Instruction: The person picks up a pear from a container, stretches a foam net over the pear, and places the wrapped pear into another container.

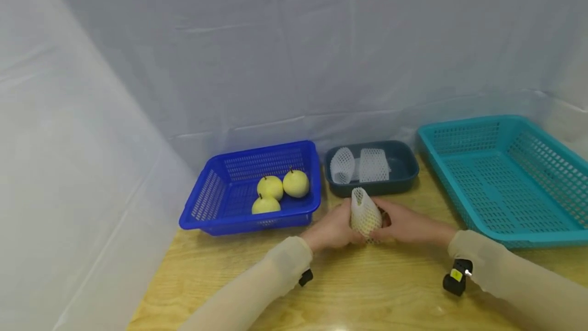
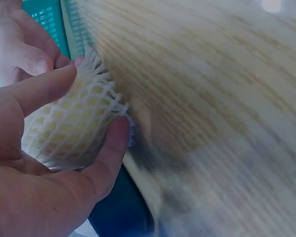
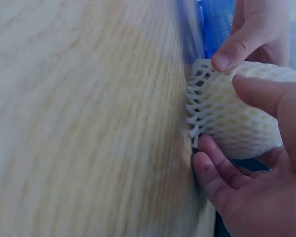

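A pale yellow pear [image 1: 369,221] sits inside a white foam net sleeve [image 1: 360,199], whose loose end rises above the fruit in the head view. My left hand [image 1: 335,226] grips the netted pear from the left, thumb and fingers curled round it. From the other side my right hand [image 1: 404,221] holds it too. In the left wrist view, fingertips press near the open mesh edge of the sleeve [image 2: 74,118]. The right wrist view shows the net's rim [image 3: 197,106] close to the tabletop, with right-hand fingers [image 3: 214,168] bent beneath it.
A blue basket [image 1: 257,223] at left holds three yellow pears [image 1: 296,183]. Behind the hands, a dark teal tray [image 1: 401,167] contains more foam net sleeves [image 1: 373,165]. A turquoise basket [image 1: 500,183] stands at right on the wooden table [image 1: 367,295]. White sheeting [image 1: 275,65] hangs behind.
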Motion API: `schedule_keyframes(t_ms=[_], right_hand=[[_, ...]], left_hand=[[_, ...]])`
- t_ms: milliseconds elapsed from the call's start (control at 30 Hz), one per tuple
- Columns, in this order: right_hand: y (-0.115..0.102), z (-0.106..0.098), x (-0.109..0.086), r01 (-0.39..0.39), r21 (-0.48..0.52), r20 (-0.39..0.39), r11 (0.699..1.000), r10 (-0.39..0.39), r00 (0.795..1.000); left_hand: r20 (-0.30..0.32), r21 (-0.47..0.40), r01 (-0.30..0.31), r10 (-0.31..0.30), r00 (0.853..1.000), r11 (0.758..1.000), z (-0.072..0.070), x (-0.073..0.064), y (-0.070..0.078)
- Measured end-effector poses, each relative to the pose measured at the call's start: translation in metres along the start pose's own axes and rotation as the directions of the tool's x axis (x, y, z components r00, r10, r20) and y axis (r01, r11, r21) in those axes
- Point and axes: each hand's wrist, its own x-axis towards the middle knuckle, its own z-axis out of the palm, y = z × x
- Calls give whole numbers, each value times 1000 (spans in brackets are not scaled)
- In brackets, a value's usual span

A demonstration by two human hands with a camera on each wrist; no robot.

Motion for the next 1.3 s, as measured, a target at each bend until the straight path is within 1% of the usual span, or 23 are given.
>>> schedule_keyframes(t_ms=[100, 200, 333, 433, 567, 633, 800, 900, 1133, 1233, 1300], right_hand=[[1, 2, 0, 20, -1, -17, 1000, -20, 1000], [3, 5, 0, 26, -6, -44, 1000, -26, 999], [5, 8, -1, 12, 1, -86, 1000, -12, 996], [4, 7, 0, -2, 16, -119, 1000, 4, 993], [-2, 5, 2, -8, 38, -149, 999, 14, 989], [-5, 3, 2, -4, 52, -155, 999, 12, 988], [-10, 3, 2, 30, 82, -165, 996, -16, 986], [-12, 3, 2, 47, 90, -177, 995, -31, 984], [-14, 3, 1, 55, 103, -192, 993, -35, 981], [-15, 2, 1, 59, 99, -190, 993, -39, 981], [-16, 1, 0, 53, 82, -191, 995, -36, 981]], left_hand=[[-15, -24, -30, 30, 999, 999, 0, 1, -2], [-31, -50, -30, 28, 999, 998, 0, 1, -2], [-65, -90, 8, -14, 998, 996, 1, -2, -1], [-98, -131, 24, -37, 995, 991, 1, -4, 0], [-131, -179, 14, -38, 991, 984, 0, -3, -1], [-146, -200, -1, -29, 989, 980, -1, -4, -1], [-172, -263, -42, -3, 985, 964, -3, -7, 1], [-181, -292, -49, -4, 983, 955, -3, -8, 1], [-195, -352, -75, 5, 981, 933, -2, -7, 0], [-186, -389, -74, 0, 983, 918, -2, -7, 0], [-174, -427, -67, -9, 985, 902, -3, -7, -1]])
